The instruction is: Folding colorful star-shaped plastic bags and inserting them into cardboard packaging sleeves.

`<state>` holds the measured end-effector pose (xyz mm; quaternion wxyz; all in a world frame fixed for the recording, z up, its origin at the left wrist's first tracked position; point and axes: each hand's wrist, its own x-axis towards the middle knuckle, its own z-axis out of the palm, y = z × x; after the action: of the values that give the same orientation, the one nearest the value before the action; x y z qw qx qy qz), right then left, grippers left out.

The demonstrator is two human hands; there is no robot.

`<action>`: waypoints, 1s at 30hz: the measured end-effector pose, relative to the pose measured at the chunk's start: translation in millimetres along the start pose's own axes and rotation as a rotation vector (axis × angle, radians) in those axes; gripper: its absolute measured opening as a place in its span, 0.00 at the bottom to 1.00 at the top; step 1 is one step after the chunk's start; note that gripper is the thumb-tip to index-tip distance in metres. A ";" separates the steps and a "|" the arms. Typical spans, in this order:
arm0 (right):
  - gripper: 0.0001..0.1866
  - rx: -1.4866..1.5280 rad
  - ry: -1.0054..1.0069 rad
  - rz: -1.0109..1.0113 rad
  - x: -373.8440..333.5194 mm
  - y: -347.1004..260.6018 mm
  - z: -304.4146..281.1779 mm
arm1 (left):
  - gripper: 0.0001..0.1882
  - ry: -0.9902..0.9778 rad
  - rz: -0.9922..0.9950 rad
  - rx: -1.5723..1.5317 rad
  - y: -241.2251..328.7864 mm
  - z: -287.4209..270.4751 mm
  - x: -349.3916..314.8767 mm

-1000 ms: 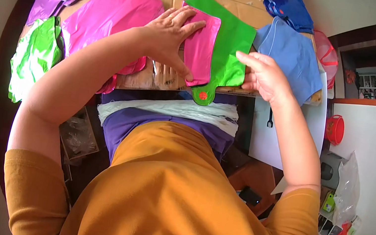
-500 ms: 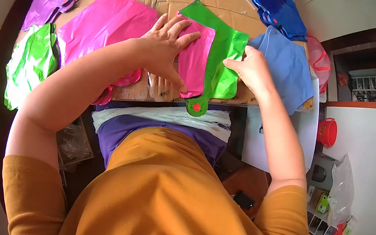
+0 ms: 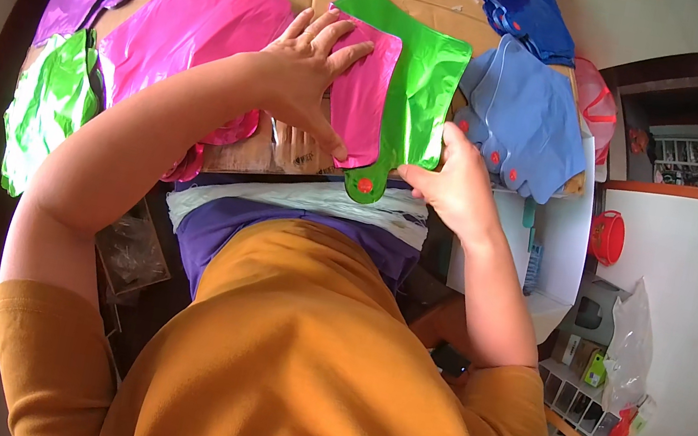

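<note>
Right hand (image 3: 456, 183) shifted from the side edge of the green foil sheet (image 3: 430, 78) down to its lower right corner, thumb now at the lower edge near the rounded tab (image 3: 362, 187); the sheet's right side, buckled half a second ago, now smoother; right forearm (image 3: 499, 291) drawn inward, the mustard sleeve (image 3: 512, 392) nearer the torso; red dots (image 3: 496, 158) newly exposed on the blue stack (image 3: 524, 99); a blue comb-like object (image 3: 533, 269) newly visible against the white box (image 3: 566, 228).

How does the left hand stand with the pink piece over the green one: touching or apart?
Touching. The head view shows the left hand spread on the pink piece, fingers across its upper part, thumb at its lower left corner.
</note>
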<state>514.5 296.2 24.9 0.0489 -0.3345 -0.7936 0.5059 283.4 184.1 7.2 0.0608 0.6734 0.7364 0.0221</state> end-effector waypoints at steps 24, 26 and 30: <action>0.12 -0.481 0.498 -0.337 55.6 -19.2 17.8 | 0.72 -0.002 0.021 -0.042 -0.3 -2.8 -3.2; 0.23 -0.545 0.453 -0.587 52.8 -21.2 30.1 | 0.72 0.022 0.028 -0.054 -2.4 0.4 -2.9; 0.35 -0.650 0.215 -0.619 51.4 -9.0 49.8 | 0.75 0.045 0.027 -0.077 -7.4 3.7 -3.8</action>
<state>449.8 285.2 -5.0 0.1721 -0.1303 -0.9640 0.1551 276.8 179.5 2.9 0.0698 0.6797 0.7272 0.0662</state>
